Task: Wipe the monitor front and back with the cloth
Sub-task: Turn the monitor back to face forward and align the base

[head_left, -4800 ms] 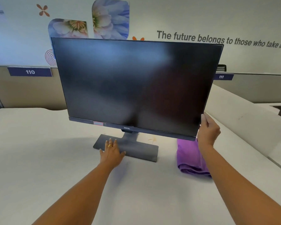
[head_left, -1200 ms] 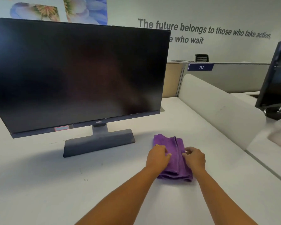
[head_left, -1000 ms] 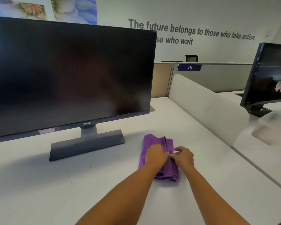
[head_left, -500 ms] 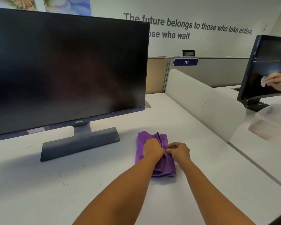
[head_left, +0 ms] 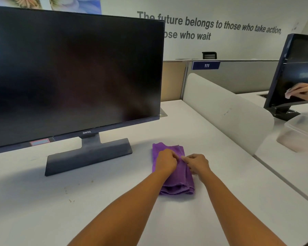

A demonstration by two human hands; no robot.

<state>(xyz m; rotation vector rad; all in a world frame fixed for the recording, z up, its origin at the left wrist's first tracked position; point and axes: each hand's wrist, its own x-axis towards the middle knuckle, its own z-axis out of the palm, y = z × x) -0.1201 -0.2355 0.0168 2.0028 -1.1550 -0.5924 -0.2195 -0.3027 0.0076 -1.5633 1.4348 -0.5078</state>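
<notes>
Pinching the folded cloth [head_left: 175, 183] right of the monitor [head_left: 75, 68], our left hand [head_left: 165, 161] and right hand [head_left: 196, 164] sit close together; we judge they gather it for wiping.

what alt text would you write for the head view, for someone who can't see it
The left hand and right hand pinch a folded purple cloth lying on a white desk, just right of the stand of a dark-screened monitor. At the far right, another person's hand wipes a second monitor.
</notes>
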